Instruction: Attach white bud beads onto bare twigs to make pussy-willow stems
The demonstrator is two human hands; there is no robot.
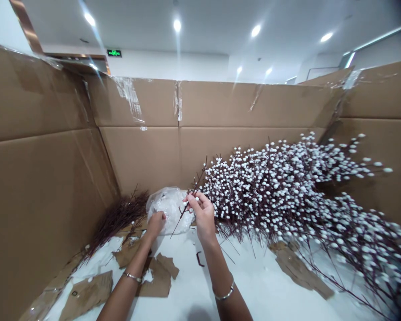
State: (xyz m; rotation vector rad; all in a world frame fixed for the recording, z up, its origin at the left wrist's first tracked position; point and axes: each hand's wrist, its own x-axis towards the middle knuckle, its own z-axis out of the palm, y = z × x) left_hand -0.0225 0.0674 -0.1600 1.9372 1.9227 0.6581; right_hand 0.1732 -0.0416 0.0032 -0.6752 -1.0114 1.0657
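Observation:
My right hand (202,214) pinches a thin dark twig (180,217), which slants up to the right with short side shoots. A few white buds show at these fingertips; whether they are fixed to the twig I cannot tell. At the near left edge of a clear plastic bag (169,198) full of small white pieces is my left hand (157,223), its fingers curled together. What it grips, if anything, is hidden. To the right lies a large heap of budded branches (270,187), dark stems tipped with white buds. A bundle of bare dark twigs (116,218) lies at left.
Tall cardboard walls (137,104) taped at the joints surround the white table surface (254,285). Torn cardboard pieces (157,276) lie beneath my forearms, with another cardboard scrap (299,269) at right. A short dark curved bit (199,259) rests between my arms.

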